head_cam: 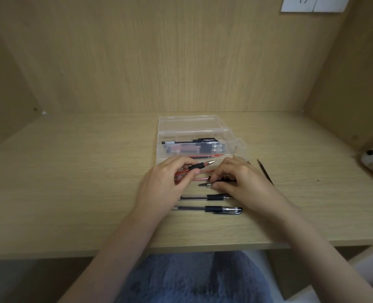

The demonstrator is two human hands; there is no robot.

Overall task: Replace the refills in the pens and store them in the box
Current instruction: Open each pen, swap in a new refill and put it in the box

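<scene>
Clear plastic box (160, 147) stands open on the desk (72, 182), pens inside. Just in front of the box, the left hand (163, 184) grips a red pen (201, 166). The right hand (238, 180) pinches a metal-tipped pen (205, 184). Two black pens (207, 209) lie farther from the box.

You have one view, worn on your head and facing forward and steeply down over the bench (72, 193). It sits close in: your left hand (166, 182) and right hand (244, 182) meet just below the middle of the frame, with the clear box (194, 127) just beyond them. The wide lens bows the bench's near edge and takes in your lap (192, 278) beneath it, the wooden back panel (181, 51) filling the upper half, and the left side panel (6, 73) and right side panel (356, 84) at the edges.
</scene>
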